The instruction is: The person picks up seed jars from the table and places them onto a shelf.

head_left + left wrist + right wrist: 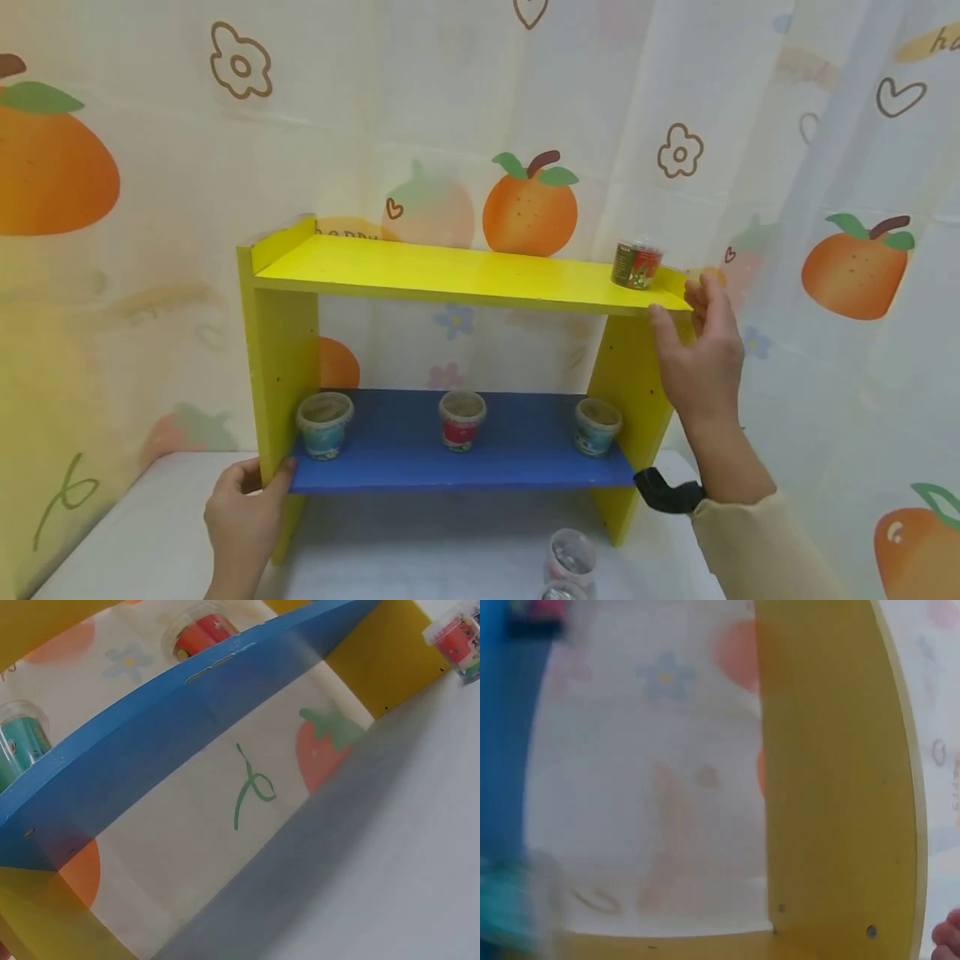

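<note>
One hand, the left hand, pinches the shelf unit by its left panel between thumb and fingers. Rightward on the blue shelf stand a blue cup, then a red cup; two clear cups follow on the worktop below, then a pale-blue cup on the blue shelf. Above, near the right end of the yellow top board, the green-and-red cup stands with its axis upright. The right hand is nearer: the cup lies just left of its fingers, which are spread from the thumb; whether they touch the panel, I cannot tell.
</note>
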Demonstrator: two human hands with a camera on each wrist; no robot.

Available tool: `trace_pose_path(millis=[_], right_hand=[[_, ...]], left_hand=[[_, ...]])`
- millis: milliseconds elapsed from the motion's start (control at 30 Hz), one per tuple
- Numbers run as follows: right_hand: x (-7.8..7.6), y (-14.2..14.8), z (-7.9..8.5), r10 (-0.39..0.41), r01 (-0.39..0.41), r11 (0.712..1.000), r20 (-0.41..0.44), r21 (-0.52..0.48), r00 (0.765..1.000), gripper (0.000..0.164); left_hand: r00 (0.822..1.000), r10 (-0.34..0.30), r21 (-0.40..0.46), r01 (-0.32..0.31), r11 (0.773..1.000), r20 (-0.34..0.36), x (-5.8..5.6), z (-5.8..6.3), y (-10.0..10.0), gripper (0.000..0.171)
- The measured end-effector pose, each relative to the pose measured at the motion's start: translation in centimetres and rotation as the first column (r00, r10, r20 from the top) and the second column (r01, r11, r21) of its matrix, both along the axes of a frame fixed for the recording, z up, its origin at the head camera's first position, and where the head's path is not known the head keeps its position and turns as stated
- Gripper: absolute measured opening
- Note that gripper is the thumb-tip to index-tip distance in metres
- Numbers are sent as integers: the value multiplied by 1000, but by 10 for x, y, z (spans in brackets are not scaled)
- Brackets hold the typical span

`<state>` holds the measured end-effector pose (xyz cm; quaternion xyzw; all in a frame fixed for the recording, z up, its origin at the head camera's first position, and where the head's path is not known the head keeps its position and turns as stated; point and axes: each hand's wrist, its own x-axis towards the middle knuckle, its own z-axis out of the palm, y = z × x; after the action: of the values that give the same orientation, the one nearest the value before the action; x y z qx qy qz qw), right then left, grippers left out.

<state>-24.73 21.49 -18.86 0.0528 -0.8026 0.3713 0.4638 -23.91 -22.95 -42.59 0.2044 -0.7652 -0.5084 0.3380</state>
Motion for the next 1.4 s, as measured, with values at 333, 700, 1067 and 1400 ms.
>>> trace_pose_path(millis=[333,700,1067,1400], right_hand=[[33,5,-119,96,-101,993,82,61,992,30],[32,10,-201,328,-268,944,645,-194,690,31],[13,24,-234,442,-462,844,841,-273,311,66],[11,25,-245,417,-430,856,876,-289,243,67]], left_hand=[[1000,18,15,-18,1000,4,-1,1,2,50],[999,8,46,-11,999,51,-1,-3,3,51],[1000,14,-11,-14,1000,6,0,7,4,44],[1000,24,-20,-24,1000,15,1,4,4,47]])
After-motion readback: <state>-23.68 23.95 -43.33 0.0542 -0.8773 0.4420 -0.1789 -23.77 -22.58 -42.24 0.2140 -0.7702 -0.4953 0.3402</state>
